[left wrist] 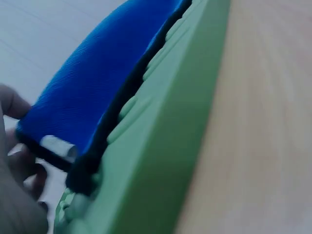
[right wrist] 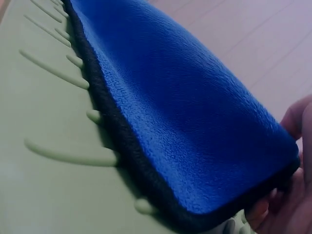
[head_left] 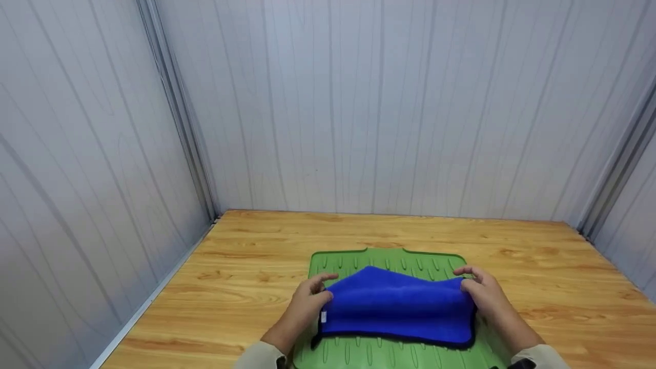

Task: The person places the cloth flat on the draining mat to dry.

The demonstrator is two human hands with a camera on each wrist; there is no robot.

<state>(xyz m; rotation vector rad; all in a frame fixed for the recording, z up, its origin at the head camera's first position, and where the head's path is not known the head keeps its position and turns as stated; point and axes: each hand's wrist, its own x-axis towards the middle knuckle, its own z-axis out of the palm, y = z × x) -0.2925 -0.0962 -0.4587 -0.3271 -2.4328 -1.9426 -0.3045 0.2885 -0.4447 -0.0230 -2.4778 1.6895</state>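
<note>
**Soft blue cloth (head_left: 397, 310) held at both ends**

The cloth lay over the green mat (head_left: 359, 352) on the bench (head_left: 230, 287), its dark-bound near edge resting along the mat's raised ribs while its sides were lifted. The left hand (head_left: 306, 300) pinched the left side, above a small white tag (head_left: 324, 317); the right hand (head_left: 484, 291) pinched the right side by its upper corner, the thumb on the near face. Between them the cloth sagged in a shallow hollow, and its far part rose to a blunt peak.

From its short, plush nap, it was probably light and limp, neither fragile nor slippery, and likely to fold or droop wherever unsupported. The dark binding looked the firmest part, so the corners and bound sides seemed the best places to take hold; a single central pinch would probably have bunched it.
</note>
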